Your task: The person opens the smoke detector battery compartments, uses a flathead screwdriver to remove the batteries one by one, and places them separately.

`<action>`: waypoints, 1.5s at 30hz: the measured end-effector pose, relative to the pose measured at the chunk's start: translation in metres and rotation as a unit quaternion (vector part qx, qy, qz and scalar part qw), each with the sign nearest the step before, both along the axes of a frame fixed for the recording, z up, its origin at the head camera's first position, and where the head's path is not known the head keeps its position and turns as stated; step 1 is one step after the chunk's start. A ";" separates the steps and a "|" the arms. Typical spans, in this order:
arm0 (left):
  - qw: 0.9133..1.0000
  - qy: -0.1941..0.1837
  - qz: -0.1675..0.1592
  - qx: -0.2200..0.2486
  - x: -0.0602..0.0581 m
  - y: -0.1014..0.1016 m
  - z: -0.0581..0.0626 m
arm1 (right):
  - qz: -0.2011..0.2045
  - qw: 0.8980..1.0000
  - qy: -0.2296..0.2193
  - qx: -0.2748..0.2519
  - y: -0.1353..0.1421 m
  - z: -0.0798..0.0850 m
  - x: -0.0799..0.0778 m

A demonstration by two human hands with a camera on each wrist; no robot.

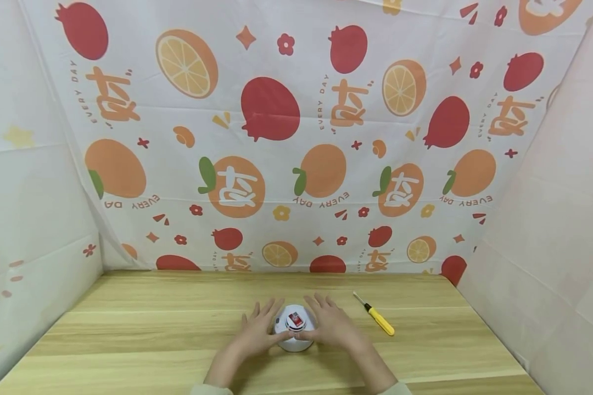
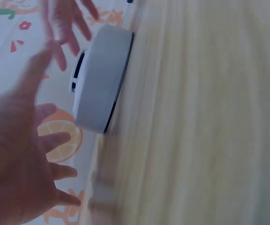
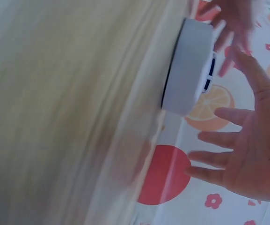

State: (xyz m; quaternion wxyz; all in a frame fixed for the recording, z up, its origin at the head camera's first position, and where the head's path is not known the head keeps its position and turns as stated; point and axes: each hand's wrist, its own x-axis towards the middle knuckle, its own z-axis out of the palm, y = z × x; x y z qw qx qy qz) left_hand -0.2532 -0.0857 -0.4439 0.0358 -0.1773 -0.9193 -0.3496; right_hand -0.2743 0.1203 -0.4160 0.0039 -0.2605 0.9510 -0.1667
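A round white smoke detector (image 1: 295, 319) with a raised vented middle and a red label lies flat on the wooden table (image 1: 143, 329). On its left side hovers my left hand (image 1: 257, 332), fingers spread and fairly straight. My right hand (image 1: 333, 327) mirrors it on the other side. In the head view both thumbs reach over the detector's front part; the wrist views show the palms apart from its side wall (image 2: 104, 77). Neither hand grips anything. Whether the thumbs touch the detector I cannot tell.
A screwdriver (image 1: 379, 320) with a yellow handle lies on the table to the right of my right hand. Behind the table's back edge hangs a fruit-printed cloth (image 1: 277, 219), with pale cloth walls (image 1: 548, 247) on both sides.
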 end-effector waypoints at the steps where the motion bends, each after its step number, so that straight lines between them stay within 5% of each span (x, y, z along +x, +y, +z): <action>1: 1.000 0.002 -0.005 0.001 0.001 0.000 -0.001 | 0.004 1.000 -0.012 -0.012 0.000 0.000 0.000; 9: 0.999 0.012 -0.039 0.028 0.007 0.001 -0.010 | 0.045 0.989 -0.092 -0.106 0.006 -0.012 -0.003; 16: 0.998 0.008 -0.033 0.050 0.013 0.003 -0.018 | 0.077 0.973 -0.126 -0.175 0.013 -0.029 -0.005; 26: 0.992 0.019 -0.052 0.110 0.016 0.003 -0.027 | 0.058 0.960 -0.151 -0.229 0.016 -0.043 0.002; 31: 0.988 0.028 -0.049 0.144 0.009 0.001 -0.033 | 0.052 0.937 -0.187 -0.291 0.015 -0.045 0.000; 38: 0.978 -0.012 -0.031 0.207 0.002 0.004 -0.031 | 0.057 0.899 -0.208 -0.382 0.016 -0.046 -0.008; 41: 0.975 -0.021 -0.011 0.223 0.000 0.006 -0.029 | 0.055 0.895 -0.205 -0.392 0.017 -0.045 -0.010; 45: 0.968 -0.031 0.014 0.247 -0.004 0.006 -0.026 | 0.058 0.905 -0.184 -0.379 0.017 -0.042 -0.011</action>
